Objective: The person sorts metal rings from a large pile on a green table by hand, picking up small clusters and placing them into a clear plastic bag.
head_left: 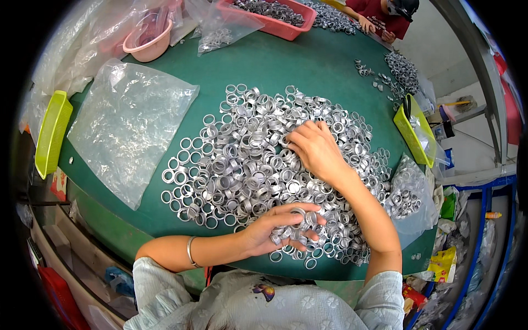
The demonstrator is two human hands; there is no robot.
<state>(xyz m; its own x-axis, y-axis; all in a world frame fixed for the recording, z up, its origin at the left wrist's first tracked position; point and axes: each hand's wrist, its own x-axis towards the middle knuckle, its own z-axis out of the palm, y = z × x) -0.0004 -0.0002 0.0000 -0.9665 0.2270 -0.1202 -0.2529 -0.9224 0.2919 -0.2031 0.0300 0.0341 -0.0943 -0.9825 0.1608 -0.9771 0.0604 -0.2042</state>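
Note:
A broad heap of small silver-grey metal rings (242, 159) covers the middle of the green table (247, 60). At the heap's near edge my left hand (269, 228) is turned palm up, its fingers curled around several metal rings (300, 217). Farther up, my right hand (316, 148) reaches into the heap with bent fingers pointing down among the rings. Its fingertips are partly hidden, so what they pinch, if anything, does not show.
A clear plastic bag (132, 121) lies flat at left, beside a lime-green basket (53, 135). Another green basket (412, 129) and a bag of rings (404, 198) stand at right. Behind are a pink basin (148, 44) and a red tray (291, 30). Another person (379, 19) works at the far right.

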